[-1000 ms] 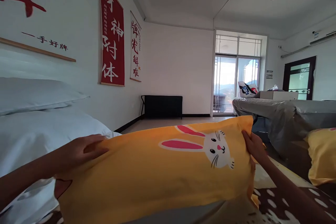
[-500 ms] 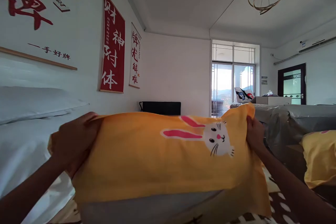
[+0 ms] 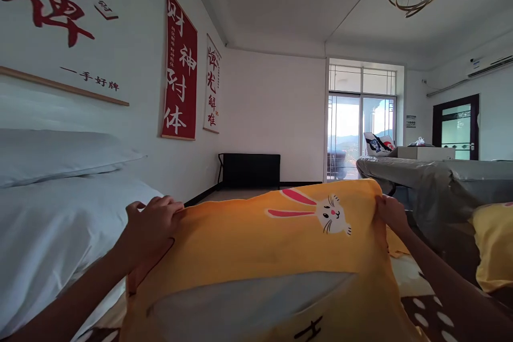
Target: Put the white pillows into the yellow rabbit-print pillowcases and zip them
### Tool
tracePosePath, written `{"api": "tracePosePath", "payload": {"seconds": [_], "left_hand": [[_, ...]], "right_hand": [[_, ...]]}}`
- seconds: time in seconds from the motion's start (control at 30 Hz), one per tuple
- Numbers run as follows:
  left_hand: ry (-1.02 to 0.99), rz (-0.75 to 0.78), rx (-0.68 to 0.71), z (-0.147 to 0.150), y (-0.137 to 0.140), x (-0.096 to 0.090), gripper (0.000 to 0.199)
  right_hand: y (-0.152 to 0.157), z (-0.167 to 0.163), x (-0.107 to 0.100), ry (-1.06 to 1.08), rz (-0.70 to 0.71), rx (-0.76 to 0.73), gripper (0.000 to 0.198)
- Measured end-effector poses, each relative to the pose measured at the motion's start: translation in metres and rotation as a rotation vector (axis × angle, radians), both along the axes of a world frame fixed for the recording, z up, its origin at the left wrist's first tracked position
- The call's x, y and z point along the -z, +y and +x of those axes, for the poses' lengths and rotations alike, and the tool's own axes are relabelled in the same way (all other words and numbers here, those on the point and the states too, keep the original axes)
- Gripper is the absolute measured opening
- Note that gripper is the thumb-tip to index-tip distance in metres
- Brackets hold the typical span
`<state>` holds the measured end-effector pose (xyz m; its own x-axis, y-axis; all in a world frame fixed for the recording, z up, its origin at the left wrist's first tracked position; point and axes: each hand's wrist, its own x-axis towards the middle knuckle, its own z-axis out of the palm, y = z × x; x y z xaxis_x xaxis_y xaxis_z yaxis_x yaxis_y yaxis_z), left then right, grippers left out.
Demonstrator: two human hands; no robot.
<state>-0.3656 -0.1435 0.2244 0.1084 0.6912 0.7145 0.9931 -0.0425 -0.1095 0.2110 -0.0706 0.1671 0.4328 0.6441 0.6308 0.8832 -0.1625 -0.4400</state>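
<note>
A yellow pillowcase [image 3: 224, 246] with a white rabbit print is stretched between my two hands. My left hand [image 3: 154, 227] grips its upper left corner, fingers closed on the cloth. On the other side, the upper right corner is pinched in my right hand [image 3: 393, 214]. Below the rabbit, the pillowcase gapes, and a pale grey-white pillow [image 3: 240, 296] shows in the opening. Dark lettering is partly visible on the lower yellow cloth. The bottom of the pillowcase runs out of view.
White pillows [image 3: 52, 155] and white bedding [image 3: 60, 224] lie at left. A brown patterned cover [image 3: 428, 304] spreads underneath. At right are another yellow pillow [image 3: 497, 246] and a plastic-covered table-like surface [image 3: 433, 171] bearing a box [image 3: 427, 153]. A black panel [image 3: 251, 171] stands against the far wall.
Both hands have lowered the pillowcase's top edge, and it has tilted so more of the opening and dark lettering shows. My left hand has moved right. Both hands keep hold.
</note>
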Motion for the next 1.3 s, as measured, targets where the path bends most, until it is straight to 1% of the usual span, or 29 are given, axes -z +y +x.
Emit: {"api": "tracePosePath", "payload": {"seconds": [0.07,0.1,0.13,0.17,0.23,0.27,0.3,0.33,0.4,0.43,0.5,0.57,0.6,0.63,0.7,0.77,0.83,0.9,0.97,1.03,1.1,1.13,1.2,1.23,1.3], "left_hand": [[0.043,0.033,-0.012,0.009,-0.003,0.004,0.024],[0.044,0.056,0.011,0.014,-0.005,0.008,0.028],[0.044,0.064,0.073,0.021,-0.008,0.014,0.03],[0.061,0.044,0.172,0.028,-0.01,0.021,0.029],[0.13,-0.054,0.399,0.042,-0.013,0.04,0.027],[0.167,-0.107,0.488,0.047,-0.014,0.05,0.034],[0.189,-0.138,0.536,0.052,-0.013,0.06,0.041],[0.19,-0.143,0.54,0.056,-0.012,0.067,0.042],[0.172,-0.11,0.469,0.062,-0.006,0.078,0.025],[0.165,-0.087,0.429,0.065,-0.003,0.081,0.022],[0.16,-0.033,0.372,0.072,0.002,0.082,0.025],[0.171,0.009,0.369,0.082,0.004,0.079,0.024],[0.173,0.017,0.376,0.087,0.004,0.077,0.022],[0.17,0.02,0.375,0.092,0.003,0.075,0.02],[0.159,0.017,0.36,0.101,0.002,0.071,0.018],[0.177,0.022,0.362,0.106,0.0,0.073,0.018],[0.253,0.052,0.422,0.108,-0.005,0.079,0.019],[0.355,0.109,0.511,0.106,-0.017,0.09,0.022],[0.427,0.181,0.58,0.101,-0.033,0.102,0.026],[0.451,0.245,0.62,0.092,-0.05,0.11,0.028],[0.458,0.282,0.654,0.08,-0.06,0.114,0.027],[0.46,0.286,0.67,0.073,-0.061,0.115,0.026],[0.44,0.281,0.668,0.056,-0.053,0.118,0.023],[0.403,0.27,0.634,0.046,-0.045,0.12,0.02],[0.244,0.205,0.49,0.029,-0.025,0.124,0.012]], "right_hand": [[0.004,-0.002,-0.002,-0.015,-0.004,-0.005,0.041],[0.005,-0.004,-0.003,-0.026,-0.004,-0.007,0.041],[0.006,-0.007,-0.003,-0.038,-0.003,-0.011,0.041],[0.005,-0.009,-0.002,-0.05,-0.003,-0.019,0.041],[0.001,-0.01,0.002,-0.082,-0.002,-0.04,0.041],[-0.002,-0.009,0.004,-0.096,-0.003,-0.044,0.04],[-0.005,-0.006,0.006,-0.107,-0.006,-0.041,0.04],[-0.009,-0.003,0.007,-0.114,-0.014,-0.033,0.04],[-0.016,0.004,0.008,-0.113,-0.045,-0.014,0.038],[-0.019,0.005,0.008,-0.113,-0.044,-0.008,0.035],[-0.027,-0.001,0.008,-0.164,0.033,-0.022,0.032],[-0.038,-0.02,0.01,-0.27,0.168,-0.087,0.039],[-0.044,-0.035,0.013,-0.329,0.221,-0.148,0.044],[-0.05,-0.052,0.017,-0.382,0.245,-0.226,0.048],[-0.064,-0.091,0.028,-0.475,0.221,-0.407,0.054],[-0.075,-0.129,0.04,-0.585,0.157,-0.562,0.059],[-0.078,-0.158,0.051,-0.68,0.106,-0.633,0.059],[-0.073,-0.173,0.057,-0.722,0.08,-0.618,0.052],[-0.064,-0.173,0.059,-0.743,0.073,-0.565,0.038],[-0.058,-0.161,0.057,-0.783,0.088,-0.511,0.029],[-0.059,-0.143,0.053,-0.813,0.105,-0.441,0.026],[-0.062,-0.133,0.052,-0.815,0.102,-0.398,0.027],[-0.074,-0.113,0.051,-0.795,0.056,-0.311,0.025],[-0.08,-0.105,0.052,-0.775,0.016,-0.275,0.025],[-0.091,-0.092,0.054,-0.702,-0.096,-0.216,0.025]]}}
